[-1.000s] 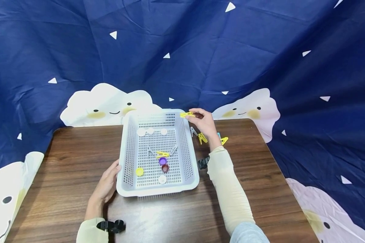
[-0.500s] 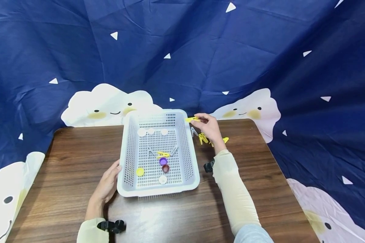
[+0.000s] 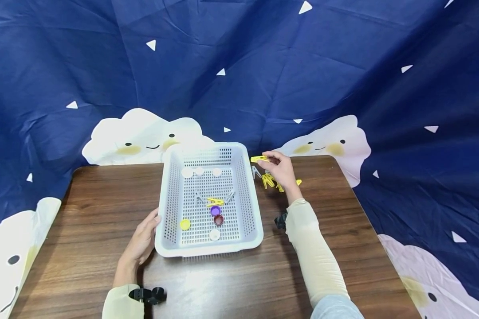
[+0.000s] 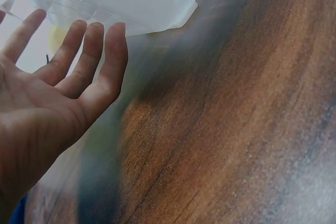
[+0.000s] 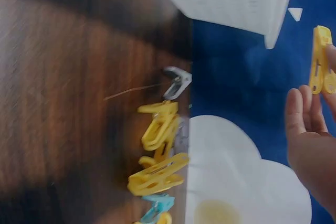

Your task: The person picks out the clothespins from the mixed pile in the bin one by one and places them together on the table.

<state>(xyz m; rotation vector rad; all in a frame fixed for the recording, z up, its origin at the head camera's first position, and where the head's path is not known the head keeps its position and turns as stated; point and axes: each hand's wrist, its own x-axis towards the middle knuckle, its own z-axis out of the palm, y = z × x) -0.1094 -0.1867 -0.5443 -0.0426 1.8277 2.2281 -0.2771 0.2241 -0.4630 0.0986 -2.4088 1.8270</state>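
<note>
In the head view, a pale plastic basket (image 3: 209,251) stands on the wooden table. My left hand (image 3: 141,241) is at its left rim; in the left wrist view its loosely bent fingers (image 4: 116,45) reach the basket's side. My right hand (image 3: 280,169) pinches a yellow clothespin (image 3: 259,158) between thumb and fingers, held up beyond the basket's back right corner. The right wrist view shows this raised yellow clothespin (image 5: 318,59) too. Inside the basket lie a yellow clothespin (image 3: 214,202), grey clothespins (image 3: 229,196) and several bottle caps, among them a purple cap (image 3: 215,211).
Right of the basket, partly under my right hand, lies a pile of clothespins: a grey one (image 5: 177,82), several yellow ones (image 5: 157,174) and a light blue one (image 5: 156,207). A blue curtain (image 3: 239,71) with white clouds hangs behind the table (image 3: 96,212).
My right hand has moved right and slightly down, carrying the yellow clothespin from over the basket's back right rim to outside it. The left hand stays at the rim.
</note>
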